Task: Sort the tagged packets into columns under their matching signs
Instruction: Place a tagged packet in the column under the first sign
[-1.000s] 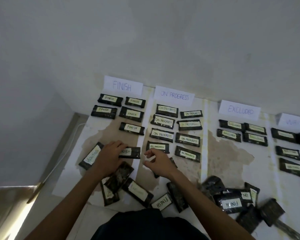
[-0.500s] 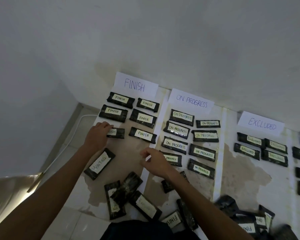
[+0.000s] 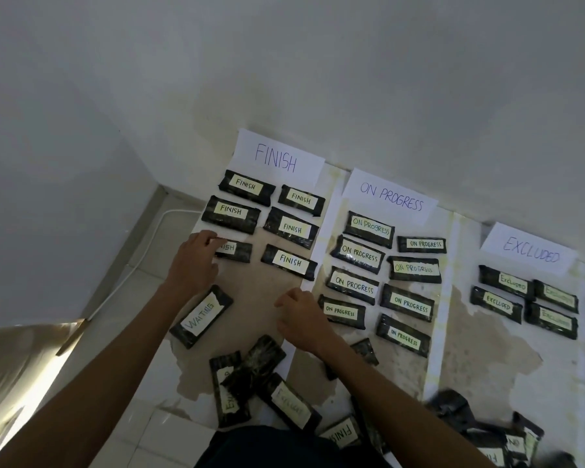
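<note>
Pinching FINISH packet (image 3: 237, 252) endwise (left fingers (image 3: 210, 236))

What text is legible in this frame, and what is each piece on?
"FINISH": FINISH sign; five FINISH packets beneath.
"ON PROGRESS": ON PROGRESS sign; eight ON PROGRESS packets.
"EXCLUDED": EXCLUDED sign; four EXCLUDED packets, two faint.
"WAITING": tilted WAITING packet.
"ISH": sixth packet, partly covered by the left hand gripping it.
Loose pile tags: blurred or cut off.

Left hand (image 3: 195, 261) moved FINISH packet (image 3: 236, 251) up to third row under FINISH sign (image 3: 277, 160).
</note>
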A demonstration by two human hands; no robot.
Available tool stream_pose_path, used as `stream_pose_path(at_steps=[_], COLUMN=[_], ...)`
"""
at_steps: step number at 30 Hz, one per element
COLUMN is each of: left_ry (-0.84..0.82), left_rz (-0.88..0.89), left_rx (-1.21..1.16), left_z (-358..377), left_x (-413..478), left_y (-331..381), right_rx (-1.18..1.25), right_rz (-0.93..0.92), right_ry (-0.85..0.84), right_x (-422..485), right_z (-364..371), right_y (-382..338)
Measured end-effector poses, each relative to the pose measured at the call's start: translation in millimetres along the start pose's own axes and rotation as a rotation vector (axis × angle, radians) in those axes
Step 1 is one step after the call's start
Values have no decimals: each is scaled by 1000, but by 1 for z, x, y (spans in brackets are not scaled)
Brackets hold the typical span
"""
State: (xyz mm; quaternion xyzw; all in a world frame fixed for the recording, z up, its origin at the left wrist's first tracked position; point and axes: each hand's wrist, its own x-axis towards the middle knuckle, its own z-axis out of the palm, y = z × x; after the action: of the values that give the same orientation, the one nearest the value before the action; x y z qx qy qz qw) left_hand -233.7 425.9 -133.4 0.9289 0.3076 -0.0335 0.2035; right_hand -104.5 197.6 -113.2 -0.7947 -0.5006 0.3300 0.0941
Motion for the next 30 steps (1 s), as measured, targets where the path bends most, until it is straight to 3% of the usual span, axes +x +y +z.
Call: stream_pose_path(at_steps=[11,18,22,26,30], left_ry=[-95,-45,-86,-97,-125], left_rz=[-315,-374,-230,-21,78], left_rx=[-87,-148,-190,-230,-247], left_z=[24,35,28,20,25], left_x=[-112,-130,-122,-117,-121], left_y=[16,22,24,50,81], right_rx=[-28,-6,59,148,61], right_rz=[-4,-32,-32,-181,-279], right_ry=[-4,1,22,103,95], right_x=[-7,-22,-28,-37,-46], right_z=[7,8,7,3,6], right_y=[-1,-1,0,-8,-11])
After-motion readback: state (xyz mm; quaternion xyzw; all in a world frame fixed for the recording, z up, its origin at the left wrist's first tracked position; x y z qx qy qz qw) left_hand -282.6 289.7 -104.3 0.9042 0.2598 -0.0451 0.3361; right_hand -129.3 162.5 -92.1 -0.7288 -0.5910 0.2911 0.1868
